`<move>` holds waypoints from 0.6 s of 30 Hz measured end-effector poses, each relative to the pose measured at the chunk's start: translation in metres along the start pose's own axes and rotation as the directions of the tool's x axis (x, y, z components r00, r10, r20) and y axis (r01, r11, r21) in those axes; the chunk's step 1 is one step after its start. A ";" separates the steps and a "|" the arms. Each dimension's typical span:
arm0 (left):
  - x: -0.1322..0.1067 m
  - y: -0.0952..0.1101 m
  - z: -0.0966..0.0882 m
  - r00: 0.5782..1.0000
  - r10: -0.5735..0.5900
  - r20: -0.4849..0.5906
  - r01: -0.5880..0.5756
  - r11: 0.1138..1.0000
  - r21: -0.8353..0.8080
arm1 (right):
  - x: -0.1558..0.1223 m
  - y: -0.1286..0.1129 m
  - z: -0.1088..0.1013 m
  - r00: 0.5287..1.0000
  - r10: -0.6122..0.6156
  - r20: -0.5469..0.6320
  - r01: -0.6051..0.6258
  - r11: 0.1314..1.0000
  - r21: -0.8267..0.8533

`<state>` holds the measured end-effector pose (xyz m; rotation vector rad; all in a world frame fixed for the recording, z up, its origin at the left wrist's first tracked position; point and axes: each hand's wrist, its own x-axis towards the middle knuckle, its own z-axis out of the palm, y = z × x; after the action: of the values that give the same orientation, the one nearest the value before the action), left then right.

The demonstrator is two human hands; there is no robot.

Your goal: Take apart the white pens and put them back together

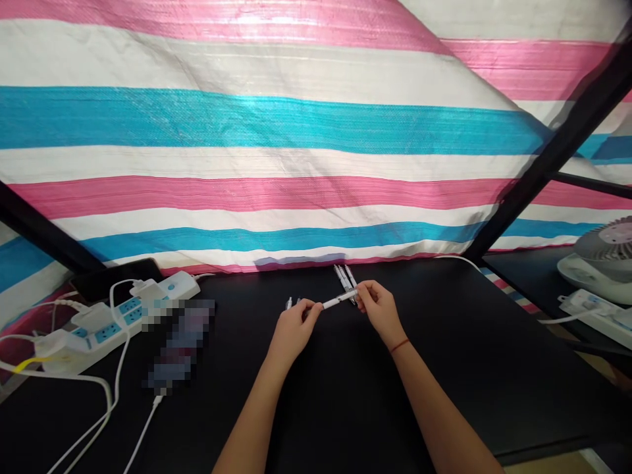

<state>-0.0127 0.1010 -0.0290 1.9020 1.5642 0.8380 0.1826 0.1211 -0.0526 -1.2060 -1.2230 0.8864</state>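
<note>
**Pinched at Both Ends**

Nearest to us, our left hand (pixel 293 332) and right hand (pixel 380 313) meet above a black table (pixel 494 408). Both are closed in fingertip pinches on a slim white pen (pixel 338 301), one hand at each end, so it lies nearly level between them, tilted slightly up to the right and clear of the tabletop. This grip seems to steady the pen and leave its middle free, though we cannot tell whether it is being turned or pulled. A red string bracelet (pixel 399 345) circles our right wrist.

Just past our right fingers lies a small cluster of white pens (pixel 344 280), partly hidden by the hand. A small white piece (pixel 289 303) stands just past our left fingers. Farther left are a blurred object (pixel 180 345), too obscured to name, and a power strip with blue sockets (pixel 101 332). Its cables stay near the table's left side, apparently away from our hands. To the right, a second power strip (pixel 590 313) and a fan (pixel 605 260) sit on a lower dark surface. Farthest away, a pink, white and blue striped tarpaulin (pixel 247 125) hangs behind black frame bars (pixel 563 145), apparently closing off the space.
</note>
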 end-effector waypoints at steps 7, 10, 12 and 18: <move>0.001 0.004 0.004 0.990 0.128 -0.053 -0.130 0.991 -0.038 | -0.004 -0.002 0.000 0.987 0.059 0.148 -0.036 0.988 -0.153; 0.001 0.000 0.008 0.982 0.184 -0.052 -0.186 0.982 -0.043 | -0.004 0.002 -0.001 0.986 0.078 0.145 -0.043 0.972 -0.230; 0.002 -0.005 0.012 0.979 0.201 -0.046 -0.201 0.979 -0.011 | -0.004 0.004 -0.001 0.988 0.061 0.140 -0.024 0.967 -0.252; 0.000 -0.017 0.030 0.986 0.158 -0.044 -0.158 0.987 0.014 | -0.007 0.010 0.005 0.999 -0.049 -0.003 0.046 0.965 -0.258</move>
<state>-0.0015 0.1038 -0.0613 2.0487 1.4607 0.9477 0.1774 0.1169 -0.0639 -1.3784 -1.3854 0.7005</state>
